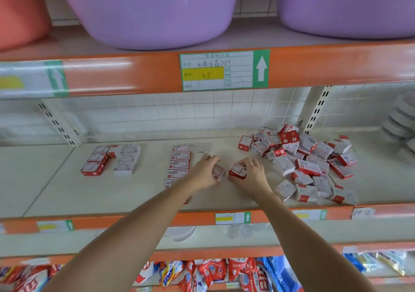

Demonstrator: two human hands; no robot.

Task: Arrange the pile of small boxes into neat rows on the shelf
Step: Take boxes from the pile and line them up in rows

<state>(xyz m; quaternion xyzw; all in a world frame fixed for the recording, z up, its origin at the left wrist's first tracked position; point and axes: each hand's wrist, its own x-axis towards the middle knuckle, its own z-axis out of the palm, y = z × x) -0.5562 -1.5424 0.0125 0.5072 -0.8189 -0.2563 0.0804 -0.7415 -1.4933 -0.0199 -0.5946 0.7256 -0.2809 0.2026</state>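
Note:
A loose pile of small red-and-white boxes [307, 161] lies on the right of the cream shelf [134, 193]. Two short rows of boxes [111, 159] lie flat at the left. A longer row of boxes [178, 164] runs front to back in the middle, partly hidden by my left forearm. My left hand [205, 172] grips one small box [218, 172] just right of that row. Close beside it, my right hand [252, 176] holds another small box [237, 170] against the shelf.
The shelf's orange front rail [157, 221] carries price labels. Purple basins [155, 11] and a pink one [20, 11] sit on the shelf above. Stacked grey plates [402, 121] stand at the far right. Snack bags [213, 273] fill the bottom shelf.

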